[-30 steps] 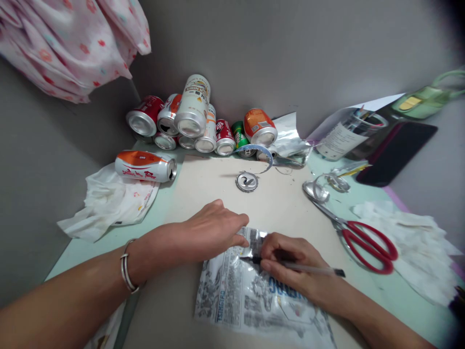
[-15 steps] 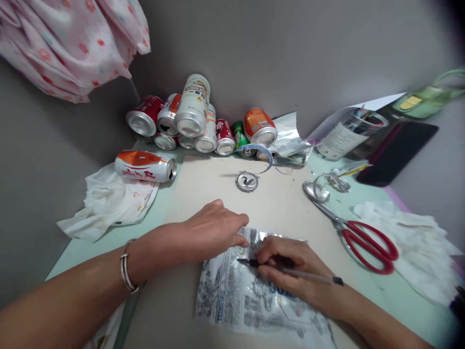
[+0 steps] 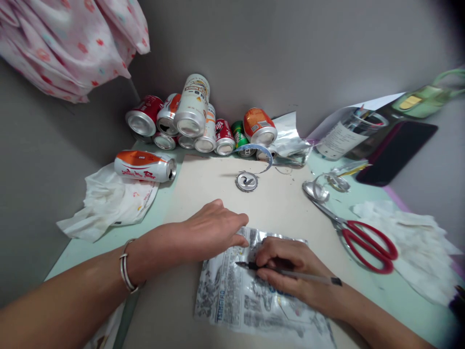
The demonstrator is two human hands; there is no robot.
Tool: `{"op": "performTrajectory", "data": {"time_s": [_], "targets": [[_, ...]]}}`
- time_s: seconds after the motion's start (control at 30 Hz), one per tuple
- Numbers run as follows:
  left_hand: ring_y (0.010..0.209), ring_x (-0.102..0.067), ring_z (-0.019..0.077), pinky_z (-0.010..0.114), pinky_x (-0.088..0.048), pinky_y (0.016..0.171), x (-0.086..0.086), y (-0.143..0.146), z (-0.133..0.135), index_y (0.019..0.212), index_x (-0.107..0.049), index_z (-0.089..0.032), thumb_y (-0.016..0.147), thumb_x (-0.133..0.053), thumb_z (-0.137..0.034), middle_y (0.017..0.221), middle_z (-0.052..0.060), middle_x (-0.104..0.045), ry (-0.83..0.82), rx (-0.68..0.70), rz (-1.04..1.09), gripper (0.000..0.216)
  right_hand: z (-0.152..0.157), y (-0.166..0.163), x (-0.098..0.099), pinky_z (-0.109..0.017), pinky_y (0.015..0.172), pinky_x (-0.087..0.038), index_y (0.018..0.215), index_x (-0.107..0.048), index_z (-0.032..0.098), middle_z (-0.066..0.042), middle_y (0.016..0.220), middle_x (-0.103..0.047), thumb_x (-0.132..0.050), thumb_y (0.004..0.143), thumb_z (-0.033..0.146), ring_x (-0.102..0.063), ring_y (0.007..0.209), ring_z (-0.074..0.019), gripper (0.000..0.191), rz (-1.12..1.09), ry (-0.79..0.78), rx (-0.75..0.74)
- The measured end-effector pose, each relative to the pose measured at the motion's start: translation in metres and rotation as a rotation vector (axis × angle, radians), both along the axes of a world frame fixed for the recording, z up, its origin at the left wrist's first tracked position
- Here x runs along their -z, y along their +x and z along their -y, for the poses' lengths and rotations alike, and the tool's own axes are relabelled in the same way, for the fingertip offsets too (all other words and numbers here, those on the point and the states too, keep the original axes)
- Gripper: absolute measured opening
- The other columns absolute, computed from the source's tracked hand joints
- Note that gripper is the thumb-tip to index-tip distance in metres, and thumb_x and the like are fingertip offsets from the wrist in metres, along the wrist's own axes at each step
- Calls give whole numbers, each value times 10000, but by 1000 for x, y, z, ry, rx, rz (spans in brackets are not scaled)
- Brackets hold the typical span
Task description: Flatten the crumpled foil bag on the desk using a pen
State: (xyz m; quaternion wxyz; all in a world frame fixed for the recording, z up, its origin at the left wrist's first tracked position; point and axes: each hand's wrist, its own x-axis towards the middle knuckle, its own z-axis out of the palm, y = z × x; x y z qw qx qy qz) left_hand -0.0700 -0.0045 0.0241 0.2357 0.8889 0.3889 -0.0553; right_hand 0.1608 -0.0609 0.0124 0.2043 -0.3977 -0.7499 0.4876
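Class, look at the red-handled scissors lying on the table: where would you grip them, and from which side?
Take the scissors by the red handle loops, coming from the near right. They lie flat, handles toward the near right and blades pointing away toward the metal scraps, so the loops are the safe, open part.

I see two thin silver bangles (image 3: pixel 125 272) ringing the wrist behind my left grip (image 3: pixel 214 228); both forearms are bare.

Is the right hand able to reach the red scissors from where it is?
Probably yes. The red scissors lie in the open just to the right of the right hand, with nothing between them. But that hand is holding a pen, so its grip is busy.
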Motion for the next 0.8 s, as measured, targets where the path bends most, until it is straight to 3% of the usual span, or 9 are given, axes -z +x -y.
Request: {"op": "performTrajectory", "data": {"time_s": [0.17,0.37,0.6,0.8], "targets": [[884,-614,263,312,-351,726,0,0,1,936,-617,-227,1013,-700,-451,808,17,-686,4,-3,-6,252,0,0,2,-248,551,-353,797,-659,209,33,680,-567,-667,948,247,-480,610,-124,155,24,-17,50],[852,-610,245,307,-332,702,-1,0,1,936,-609,-227,1021,-693,-452,803,9,-683,3,4,-6,255,-1,0,-1,-268,614,-398,827,-688,210,1,770,-640,-682,949,267,-548,673,-141,135,4,-1,-28],[886,-603,255,310,-342,726,-1,0,0,925,-597,-228,1025,-687,-437,823,7,-697,-6,7,-19,249,2,1,6,-247,534,-326,771,-610,214,43,654,-523,-637,939,243,-432,589,-122,172,5,-51,61],[903,-599,265,317,-342,728,-3,1,0,930,-598,-228,1033,-670,-449,863,16,-720,-12,7,-36,254,0,0,-1,-261,604,-398,828,-672,208,5,751,-625,-675,949,266,-536,662,-138,134,22,10,-9]]}}
